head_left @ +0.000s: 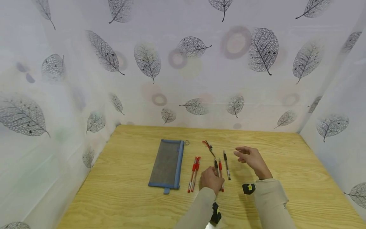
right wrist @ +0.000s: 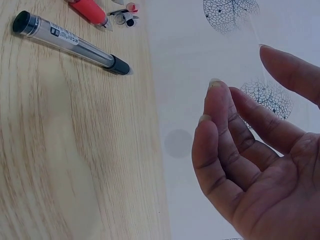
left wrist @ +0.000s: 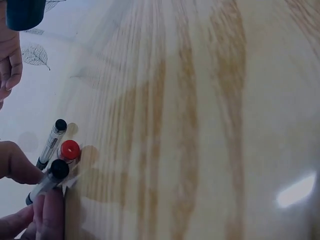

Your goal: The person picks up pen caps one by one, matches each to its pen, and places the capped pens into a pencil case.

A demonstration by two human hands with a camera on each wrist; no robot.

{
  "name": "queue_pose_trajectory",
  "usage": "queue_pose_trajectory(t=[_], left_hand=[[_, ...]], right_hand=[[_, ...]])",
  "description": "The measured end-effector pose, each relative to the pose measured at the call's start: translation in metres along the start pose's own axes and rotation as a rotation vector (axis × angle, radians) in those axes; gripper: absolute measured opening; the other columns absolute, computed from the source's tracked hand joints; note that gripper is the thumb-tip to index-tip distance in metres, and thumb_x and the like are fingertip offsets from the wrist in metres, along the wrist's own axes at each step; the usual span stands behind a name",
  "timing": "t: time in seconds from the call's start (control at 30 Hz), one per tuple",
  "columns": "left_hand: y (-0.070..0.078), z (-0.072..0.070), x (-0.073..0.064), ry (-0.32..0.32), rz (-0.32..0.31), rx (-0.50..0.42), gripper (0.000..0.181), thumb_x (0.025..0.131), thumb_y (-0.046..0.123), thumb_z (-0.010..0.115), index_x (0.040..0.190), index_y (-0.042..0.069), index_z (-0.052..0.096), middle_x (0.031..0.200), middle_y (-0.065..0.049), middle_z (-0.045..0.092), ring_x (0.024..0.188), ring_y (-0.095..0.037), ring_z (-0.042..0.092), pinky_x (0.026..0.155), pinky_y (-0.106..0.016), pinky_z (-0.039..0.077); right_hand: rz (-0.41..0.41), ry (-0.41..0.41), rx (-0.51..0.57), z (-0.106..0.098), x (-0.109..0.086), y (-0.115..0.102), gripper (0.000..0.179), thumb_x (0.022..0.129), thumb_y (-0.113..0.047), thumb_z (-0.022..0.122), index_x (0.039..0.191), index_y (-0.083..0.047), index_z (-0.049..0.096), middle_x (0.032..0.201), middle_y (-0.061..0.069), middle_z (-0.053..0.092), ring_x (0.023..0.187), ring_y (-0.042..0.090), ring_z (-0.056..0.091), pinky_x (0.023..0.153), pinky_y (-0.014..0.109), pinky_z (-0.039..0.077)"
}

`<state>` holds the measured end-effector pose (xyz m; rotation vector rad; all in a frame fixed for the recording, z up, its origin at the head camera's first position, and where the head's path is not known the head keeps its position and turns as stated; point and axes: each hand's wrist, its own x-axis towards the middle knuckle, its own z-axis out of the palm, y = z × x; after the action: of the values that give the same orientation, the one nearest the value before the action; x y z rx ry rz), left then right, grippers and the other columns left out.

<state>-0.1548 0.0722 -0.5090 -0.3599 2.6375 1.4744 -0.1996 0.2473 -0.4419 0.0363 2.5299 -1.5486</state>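
My left hand (head_left: 211,179) pinches the lower end of a black gel pen (head_left: 216,164) on the table. In the left wrist view, thumb and fingers close around that pen's barrel (left wrist: 46,183). A red gel pen (head_left: 220,166) lies right beside it, and another black gel pen (head_left: 227,166) a little farther right. My right hand (head_left: 253,160) hovers over the table to the right of that second black pen, holding nothing, its fingers loosely bent and the thumb apart. Left of my left hand lie two red gel pens (head_left: 192,173), side by side.
A grey mesh zip pouch (head_left: 166,163) with blue trim and a metal ring (head_left: 187,142) lies flat at the left. Small red and black pen caps (head_left: 210,148) lie behind the pens. Leaf-patterned sheeting (head_left: 197,106) encloses the wooden table (head_left: 120,178) at back and sides.
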Motion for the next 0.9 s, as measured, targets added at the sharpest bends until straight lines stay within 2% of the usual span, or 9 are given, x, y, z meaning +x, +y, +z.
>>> queue_pose_trajectory(t=[0.27, 0.4, 0.73, 0.9], left_hand=[[-0.005, -0.005, 0.000, -0.018, 0.023, -0.101, 0.033, 0.073, 0.011, 0.080, 0.103, 0.005, 0.068, 0.077, 0.005, 0.062, 0.065, -0.009, 0.056, 0.057, -0.030, 0.051], [-0.007, -0.004, 0.002, -0.030, 0.012, -0.146, 0.031, 0.075, 0.010, 0.079, 0.104, 0.005, 0.068, 0.077, 0.005, 0.063, 0.066, -0.009, 0.057, 0.058, -0.030, 0.052], [-0.010, -0.006, 0.004, -0.039, -0.046, -0.191, 0.023, 0.075, 0.013, 0.079, 0.096, 0.011, 0.070, 0.076, 0.006, 0.062, 0.066, -0.010, 0.057, 0.058, -0.030, 0.051], [-0.014, -0.010, 0.004, -0.048, -0.020, -0.214, 0.024, 0.075, 0.014, 0.078, 0.098, 0.010, 0.070, 0.076, 0.007, 0.063, 0.067, -0.008, 0.057, 0.060, -0.030, 0.051]], right_hand=[[0.000, 0.002, -0.001, 0.001, 0.000, 0.001, 0.058, 0.097, -0.034, 0.058, 0.137, 0.006, 0.047, 0.119, 0.023, 0.059, 0.095, 0.035, 0.060, 0.085, 0.045, 0.050], [-0.003, -0.002, -0.002, 0.002, 0.003, 0.002, 0.058, 0.097, -0.034, 0.058, 0.137, 0.006, 0.047, 0.121, 0.024, 0.059, 0.095, 0.035, 0.061, 0.085, 0.046, 0.050], [-0.024, -0.011, -0.021, 0.005, 0.014, 0.004, 0.051, 0.098, -0.026, 0.058, 0.135, 0.007, 0.048, 0.116, 0.021, 0.061, 0.097, 0.037, 0.061, 0.084, 0.047, 0.051], [-0.053, -0.022, -0.016, 0.008, 0.021, 0.006, 0.047, 0.097, -0.020, 0.058, 0.133, 0.010, 0.050, 0.111, 0.021, 0.062, 0.094, 0.038, 0.062, 0.083, 0.048, 0.051]])
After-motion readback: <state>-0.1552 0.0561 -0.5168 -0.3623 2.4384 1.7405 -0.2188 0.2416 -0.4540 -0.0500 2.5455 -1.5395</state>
